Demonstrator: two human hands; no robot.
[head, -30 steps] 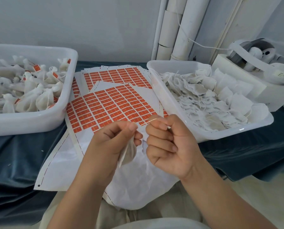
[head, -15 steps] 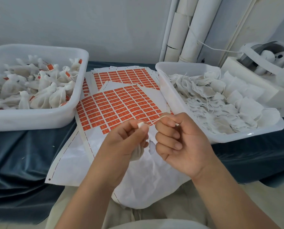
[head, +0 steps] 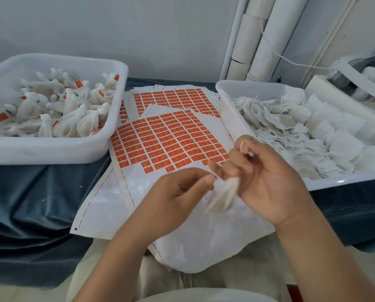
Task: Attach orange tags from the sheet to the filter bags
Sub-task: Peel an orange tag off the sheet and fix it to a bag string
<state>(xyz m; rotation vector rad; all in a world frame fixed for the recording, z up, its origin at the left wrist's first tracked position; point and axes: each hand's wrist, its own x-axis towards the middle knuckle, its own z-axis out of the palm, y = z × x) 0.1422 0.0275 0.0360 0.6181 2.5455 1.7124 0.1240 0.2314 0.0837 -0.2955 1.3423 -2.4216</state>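
Head view: the sheet of orange tags (head: 171, 144) carries tiny pale marks on each tag, too small to read. No other writing can be made out.

Over the bare white near part of this sheet, the left hand (head: 178, 192) has its fingers curled, and its thumb and forefinger pinch the top of a filter bag (head: 223, 192). The bag is blurred and hangs between the two hands. The right hand (head: 267, 182), at the sheet's right edge, touches the bag with curled, blurred fingers. A thin string (head: 243, 146) seems looped round its forefinger.

A tub of tagged bags (head: 51, 149) stands against the sheet's left edge, and a tub of plain filter bags (head: 228, 110) lies over its right edge, so the sheet is hemmed in on both sides. A second tag sheet (head: 175, 99) pokes out from under its far edge. Its near edge hangs crumpled off the table toward the person's lap. Left of the sheet and nearer than the tagged tub, blue cloth (head: 29, 203) lies open. Beyond the far right corner stand white pipes (head: 258, 40) and a white machine (head: 356, 83).
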